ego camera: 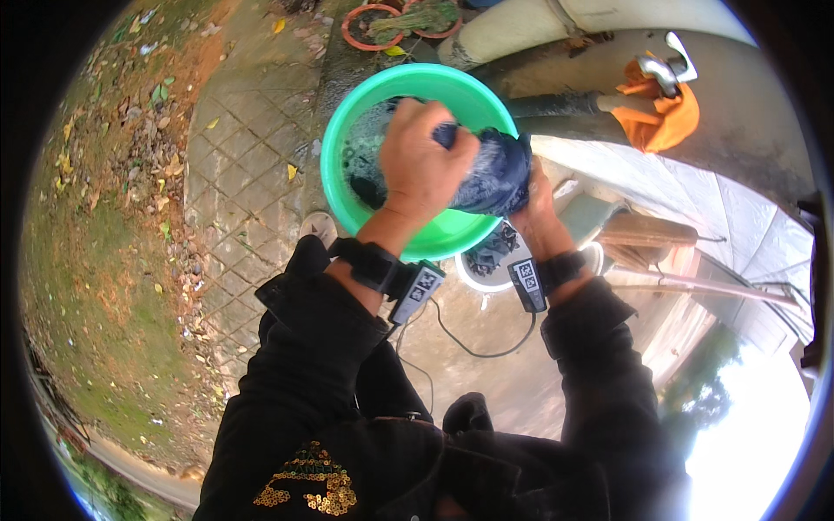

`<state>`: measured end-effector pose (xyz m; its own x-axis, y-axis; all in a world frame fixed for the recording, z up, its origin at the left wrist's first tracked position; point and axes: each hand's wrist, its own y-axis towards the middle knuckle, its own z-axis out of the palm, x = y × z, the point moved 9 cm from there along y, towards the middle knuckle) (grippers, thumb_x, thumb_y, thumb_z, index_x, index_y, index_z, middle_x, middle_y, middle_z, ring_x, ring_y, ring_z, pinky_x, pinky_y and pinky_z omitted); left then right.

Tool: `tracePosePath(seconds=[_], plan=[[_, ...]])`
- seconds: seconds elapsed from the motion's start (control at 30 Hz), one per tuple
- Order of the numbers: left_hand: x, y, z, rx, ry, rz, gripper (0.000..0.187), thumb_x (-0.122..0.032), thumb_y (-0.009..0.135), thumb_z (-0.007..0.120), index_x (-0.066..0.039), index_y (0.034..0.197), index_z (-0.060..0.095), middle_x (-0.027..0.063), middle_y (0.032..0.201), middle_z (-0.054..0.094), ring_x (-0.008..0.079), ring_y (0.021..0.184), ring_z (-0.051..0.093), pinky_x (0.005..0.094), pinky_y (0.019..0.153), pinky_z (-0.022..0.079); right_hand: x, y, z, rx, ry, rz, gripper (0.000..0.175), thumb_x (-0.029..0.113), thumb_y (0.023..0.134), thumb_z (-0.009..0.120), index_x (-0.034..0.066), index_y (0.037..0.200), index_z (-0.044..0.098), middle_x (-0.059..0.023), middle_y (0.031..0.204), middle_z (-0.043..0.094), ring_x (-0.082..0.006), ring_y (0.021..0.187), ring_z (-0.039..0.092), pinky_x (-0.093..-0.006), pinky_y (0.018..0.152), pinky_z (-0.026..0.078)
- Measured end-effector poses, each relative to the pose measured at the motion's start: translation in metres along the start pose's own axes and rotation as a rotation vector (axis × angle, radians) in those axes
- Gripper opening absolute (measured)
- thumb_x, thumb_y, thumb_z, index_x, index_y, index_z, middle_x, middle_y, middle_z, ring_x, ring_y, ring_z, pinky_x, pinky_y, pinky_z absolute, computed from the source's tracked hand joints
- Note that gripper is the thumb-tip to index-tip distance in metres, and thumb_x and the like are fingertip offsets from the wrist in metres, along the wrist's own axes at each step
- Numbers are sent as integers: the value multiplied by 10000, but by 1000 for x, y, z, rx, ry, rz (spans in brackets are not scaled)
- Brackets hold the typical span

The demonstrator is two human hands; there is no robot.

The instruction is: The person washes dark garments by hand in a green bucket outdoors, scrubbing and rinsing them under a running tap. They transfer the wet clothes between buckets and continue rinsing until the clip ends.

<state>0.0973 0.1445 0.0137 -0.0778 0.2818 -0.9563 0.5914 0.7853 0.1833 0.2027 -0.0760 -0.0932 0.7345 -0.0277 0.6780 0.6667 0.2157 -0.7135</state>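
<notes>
A bright green plastic basin (332,176) holds sudsy water with dark cloth in it. Over its right side, my left hand (423,153) is closed around part of a wet dark navy cloth (498,172), its fingers partly hidden. My right hand (535,198) grips the same cloth from the right, near the basin's rim, and the cloth hides some of its fingers. White suds show on the cloth between the two hands. Both wrists wear black straps with small devices and cables.
A white bucket (464,277) with dark cloth in it stands just below the basin. At the upper right, a metal tap (664,71) has an orange cloth (658,124) around it. Terracotta pots (355,42) and a thick pipe (515,29) lie beyond the basin.
</notes>
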Motion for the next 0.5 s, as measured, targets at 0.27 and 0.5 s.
tracePosePath(seconds=[0.27,0.5], plan=[[-22,1,14,133,82,120,129,-122,638,658,-82,690,547,71,738,496,285,668,554,402,554,444,-39,28,17,273,-136,359,306,268,969,465,65,1183,545,-132,1118,609,-232,1023,608,-383,875,518],[-30,-8,23,211,76,187,125,-129,627,657,-78,675,553,74,752,514,290,698,569,420,600,461,-28,32,27,372,-637,255,306,328,943,497,73,1075,605,-117,992,651,-223,870,650,-361,686,543]])
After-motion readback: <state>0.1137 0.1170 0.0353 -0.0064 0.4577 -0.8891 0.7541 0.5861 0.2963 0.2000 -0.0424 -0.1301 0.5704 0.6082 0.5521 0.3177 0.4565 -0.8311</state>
